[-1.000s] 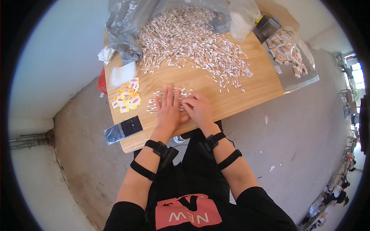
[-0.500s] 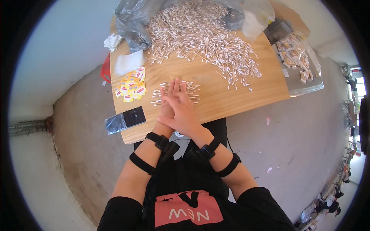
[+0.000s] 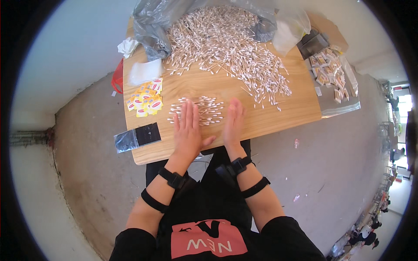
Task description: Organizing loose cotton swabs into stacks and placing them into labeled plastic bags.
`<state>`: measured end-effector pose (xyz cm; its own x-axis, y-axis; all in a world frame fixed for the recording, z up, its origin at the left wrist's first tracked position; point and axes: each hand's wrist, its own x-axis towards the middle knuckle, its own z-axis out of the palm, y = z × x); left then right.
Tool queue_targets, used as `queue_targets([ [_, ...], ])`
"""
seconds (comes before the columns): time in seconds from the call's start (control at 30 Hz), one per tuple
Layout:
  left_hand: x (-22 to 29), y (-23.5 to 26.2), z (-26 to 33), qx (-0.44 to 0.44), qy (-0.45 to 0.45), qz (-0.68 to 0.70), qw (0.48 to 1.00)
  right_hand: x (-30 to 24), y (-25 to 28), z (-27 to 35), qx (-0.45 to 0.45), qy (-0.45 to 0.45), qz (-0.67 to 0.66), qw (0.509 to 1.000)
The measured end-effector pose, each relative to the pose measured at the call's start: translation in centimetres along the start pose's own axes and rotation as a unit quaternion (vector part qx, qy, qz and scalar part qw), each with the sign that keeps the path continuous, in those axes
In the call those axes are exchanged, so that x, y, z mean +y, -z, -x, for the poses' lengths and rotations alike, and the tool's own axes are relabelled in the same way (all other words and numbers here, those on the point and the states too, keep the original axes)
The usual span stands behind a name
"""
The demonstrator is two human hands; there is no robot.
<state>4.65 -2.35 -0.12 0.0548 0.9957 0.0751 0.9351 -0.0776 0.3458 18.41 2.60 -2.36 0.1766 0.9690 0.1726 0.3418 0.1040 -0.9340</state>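
Note:
A small neat row of cotton swabs [image 3: 204, 109] lies on the wooden table [image 3: 278, 117] near its front edge. My left hand [image 3: 188, 130] lies flat on the left part of that row, fingers straight and apart. My right hand [image 3: 233, 123] stands on its edge at the row's right end, fingers together and straight. Neither hand holds anything. A large loose heap of cotton swabs [image 3: 226, 52] spreads over the back of the table.
A grey plastic bag [image 3: 150, 26] lies open at the back left. Yellow sachets [image 3: 144, 102] and a white pad [image 3: 146, 71] lie left, a black pouch [image 3: 137, 137] at the front left corner. More small packets [image 3: 328, 69] on clear plastic lie right. Concrete floor surrounds the table.
My hands were overlapped on the small row of swabs half a second ago. They have drawn apart: the left lies flat on the row, the right stands at its right end.

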Motion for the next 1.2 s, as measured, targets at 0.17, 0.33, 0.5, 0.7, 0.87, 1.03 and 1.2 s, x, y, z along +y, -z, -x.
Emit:
queue_targets([
  [0.17,0.1,-0.4,0.9,-0.038,-0.038,-0.017,0.998,0.3,-2.1,0.0,-0.033,0.037,-0.023,0.999],
  [0.33,-0.2,0.1,2.2,-0.048,-0.076,0.006,0.996,-0.7,-2.1,0.1,-0.069,0.053,-0.026,0.996],
  [0.5,0.4,0.2,0.5,-0.061,-0.05,-0.025,0.997,-0.4,-1.9,0.1,-0.056,0.076,0.001,0.996],
  [0.7,-0.8,-1.1,-3.4,-0.016,-0.034,-0.113,0.993,0.3,-2.6,0.2,0.033,-0.017,-0.183,0.982],
  [0.87,-1.8,-1.5,-5.4,-0.027,-0.03,-0.115,0.993,1.2,-2.6,-0.2,0.04,-0.004,-0.149,0.988],
  [1.03,-0.9,-1.1,-3.1,-0.032,-0.053,-0.082,0.995,1.0,-2.4,-0.1,0.034,-0.006,-0.156,0.987],
  [1.2,-0.4,-0.6,0.8,-0.044,-0.083,-0.046,0.995,1.1,-2.3,-0.1,0.001,-0.012,-0.143,0.99],
])
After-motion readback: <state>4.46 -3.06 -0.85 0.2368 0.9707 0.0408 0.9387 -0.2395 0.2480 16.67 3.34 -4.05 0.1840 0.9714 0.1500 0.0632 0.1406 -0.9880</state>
